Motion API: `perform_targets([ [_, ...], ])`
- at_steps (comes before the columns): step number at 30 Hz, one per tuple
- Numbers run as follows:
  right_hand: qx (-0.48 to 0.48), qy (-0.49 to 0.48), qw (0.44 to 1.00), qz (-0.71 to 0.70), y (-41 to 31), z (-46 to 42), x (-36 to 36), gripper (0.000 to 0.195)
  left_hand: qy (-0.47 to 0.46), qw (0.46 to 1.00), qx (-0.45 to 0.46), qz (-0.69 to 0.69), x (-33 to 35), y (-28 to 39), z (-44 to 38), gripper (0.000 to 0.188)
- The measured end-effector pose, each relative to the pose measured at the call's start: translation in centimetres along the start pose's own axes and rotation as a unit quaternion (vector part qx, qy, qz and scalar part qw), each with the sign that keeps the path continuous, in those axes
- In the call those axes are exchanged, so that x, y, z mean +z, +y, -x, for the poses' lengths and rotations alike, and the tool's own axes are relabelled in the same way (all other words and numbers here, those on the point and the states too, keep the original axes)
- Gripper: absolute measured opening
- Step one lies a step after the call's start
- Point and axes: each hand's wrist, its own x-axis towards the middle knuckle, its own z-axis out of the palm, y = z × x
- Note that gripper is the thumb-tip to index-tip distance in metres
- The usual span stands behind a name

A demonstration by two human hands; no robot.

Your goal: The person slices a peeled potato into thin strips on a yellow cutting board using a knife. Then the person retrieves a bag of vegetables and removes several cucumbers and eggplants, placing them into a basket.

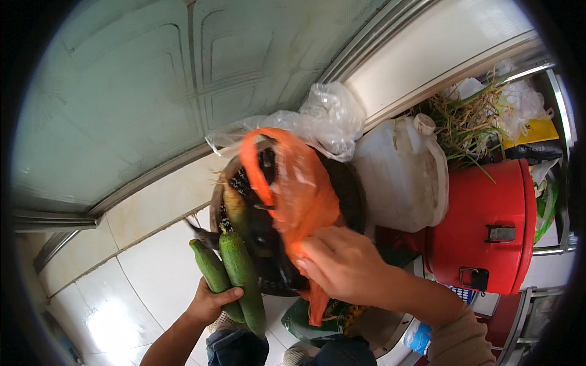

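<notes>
My left hand (213, 299) grips two green cucumbers or similar long gourds (240, 274) side by side, its thumb across them. To its right, my right hand (343, 265) pinches an orange plastic bag (302, 192), whose loop handle stands up. The bag hangs over a round, dark basket or bin (359, 192). Inside that container lie a pale, tapered root vegetable (234, 206) and dark, shiny things, some perhaps eggplants, which the bag partly hides. What the orange bag holds cannot be made out.
Clear plastic bags (332, 116) lie behind the container, against a frosted glass door (128, 100). On the right stand a cloudy plastic jerrycan (403, 174), a red lidded container (485, 224) and a rack with withered green stalks (471, 119). A green bag (311, 320) lies near my feet.
</notes>
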Motion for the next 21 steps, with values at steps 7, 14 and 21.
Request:
perform_targets([
  [7,0.254,0.128,0.953,-0.103,9.7,4.7,0.7,0.032,0.032,0.999,0.006,0.010,0.3,0.2,1.0,0.054],
  [14,0.464,-0.082,0.877,-0.093,17.8,8.5,9.4,0.038,0.031,0.999,0.009,-0.002,-0.5,-0.4,1.4,0.056],
  [21,0.380,-0.106,0.919,-0.004,22.7,8.0,13.2,0.035,0.024,1.000,0.012,-0.006,-0.3,0.2,1.6,0.063],
])
